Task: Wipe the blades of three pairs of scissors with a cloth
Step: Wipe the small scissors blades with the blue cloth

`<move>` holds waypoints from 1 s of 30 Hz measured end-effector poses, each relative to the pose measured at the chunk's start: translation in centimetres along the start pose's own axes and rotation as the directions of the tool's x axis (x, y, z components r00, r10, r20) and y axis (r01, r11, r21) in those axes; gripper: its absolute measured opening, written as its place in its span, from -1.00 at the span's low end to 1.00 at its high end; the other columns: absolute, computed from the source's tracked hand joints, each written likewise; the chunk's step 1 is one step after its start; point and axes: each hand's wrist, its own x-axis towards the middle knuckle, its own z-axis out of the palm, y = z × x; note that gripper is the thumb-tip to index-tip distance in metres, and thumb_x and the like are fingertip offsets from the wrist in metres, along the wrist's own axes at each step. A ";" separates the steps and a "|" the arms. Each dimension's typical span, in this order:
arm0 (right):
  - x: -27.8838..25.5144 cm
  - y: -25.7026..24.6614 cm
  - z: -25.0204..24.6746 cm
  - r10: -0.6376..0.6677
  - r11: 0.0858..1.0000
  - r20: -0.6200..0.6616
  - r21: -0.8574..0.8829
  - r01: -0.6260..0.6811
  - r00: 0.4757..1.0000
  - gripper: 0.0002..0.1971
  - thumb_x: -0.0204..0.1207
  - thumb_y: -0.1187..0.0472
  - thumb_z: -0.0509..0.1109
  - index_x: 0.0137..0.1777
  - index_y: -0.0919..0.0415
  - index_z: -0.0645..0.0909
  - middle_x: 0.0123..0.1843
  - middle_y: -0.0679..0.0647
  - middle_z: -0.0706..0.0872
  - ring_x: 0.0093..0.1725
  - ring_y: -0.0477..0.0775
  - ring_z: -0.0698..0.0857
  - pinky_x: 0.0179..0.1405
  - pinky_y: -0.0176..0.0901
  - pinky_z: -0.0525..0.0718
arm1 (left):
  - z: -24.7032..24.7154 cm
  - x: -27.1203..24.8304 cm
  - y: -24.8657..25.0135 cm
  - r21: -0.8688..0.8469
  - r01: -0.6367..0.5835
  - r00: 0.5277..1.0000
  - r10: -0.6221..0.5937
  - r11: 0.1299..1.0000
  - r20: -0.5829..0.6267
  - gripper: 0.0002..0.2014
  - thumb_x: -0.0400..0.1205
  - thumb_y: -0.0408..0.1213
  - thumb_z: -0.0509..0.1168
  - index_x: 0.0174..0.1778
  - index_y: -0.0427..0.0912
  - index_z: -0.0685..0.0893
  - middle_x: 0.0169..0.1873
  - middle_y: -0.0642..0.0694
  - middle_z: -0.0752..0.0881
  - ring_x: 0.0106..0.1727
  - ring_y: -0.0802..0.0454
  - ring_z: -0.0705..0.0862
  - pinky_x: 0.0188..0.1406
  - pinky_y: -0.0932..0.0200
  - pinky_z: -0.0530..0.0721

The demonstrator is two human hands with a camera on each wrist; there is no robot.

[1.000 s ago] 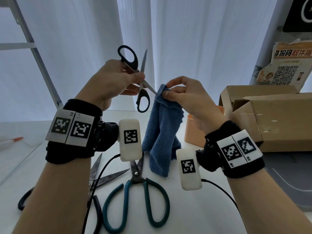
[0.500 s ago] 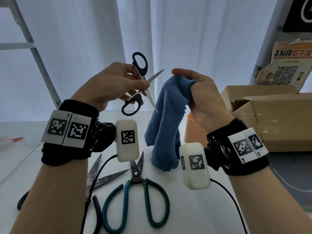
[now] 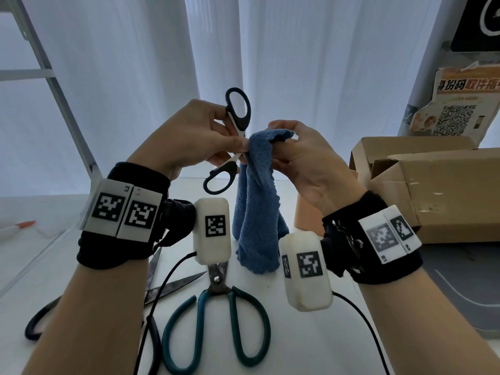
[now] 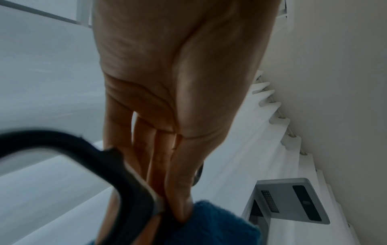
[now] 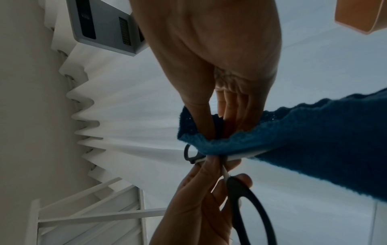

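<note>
My left hand (image 3: 216, 142) holds the small black-handled scissors (image 3: 238, 112) in the air near their pivot, handles spread apart. My right hand (image 3: 286, 147) grips the blue cloth (image 3: 257, 212), pinched around one blade so that blade is hidden inside the fold. The rest of the cloth hangs down toward the table. In the right wrist view the cloth (image 5: 293, 140) wraps over the blade next to the black handle (image 5: 251, 207). The left wrist view shows my thumb beside the black handle (image 4: 83, 157) and the cloth (image 4: 209, 223). Green-handled scissors (image 3: 216, 320) and dark-handled scissors (image 3: 151, 290) lie on the white table.
A cardboard box (image 3: 433, 185) stands at the right with an orange container (image 3: 305, 215) beside it. A grey mat (image 3: 446, 280) lies at the right front. An orange-tipped pen (image 3: 19, 227) lies at the far left. Cables run from the wrist units across the table.
The small scissors turned so their handles point up and down, and the right hand brought the cloth over to them and closed it around a blade.
</note>
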 end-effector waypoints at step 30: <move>-0.4 -0.6 0.0 0.072 0.997 0.015 -0.024 -0.071 0.997 -0.72 0.64 0.38 0.38 0.32 0.23 0.52 -0.17 0.14 0.81 -0.29 -0.01 0.78 -0.27 -0.19 0.76 | 0.1 0.1 0.2 -0.015 -0.053 0.998 0.053 0.998 0.012 -0.91 0.61 -0.34 0.48 -0.16 -0.11 0.72 -0.15 -0.17 0.82 -0.24 0.01 0.73 -0.32 0.37 0.60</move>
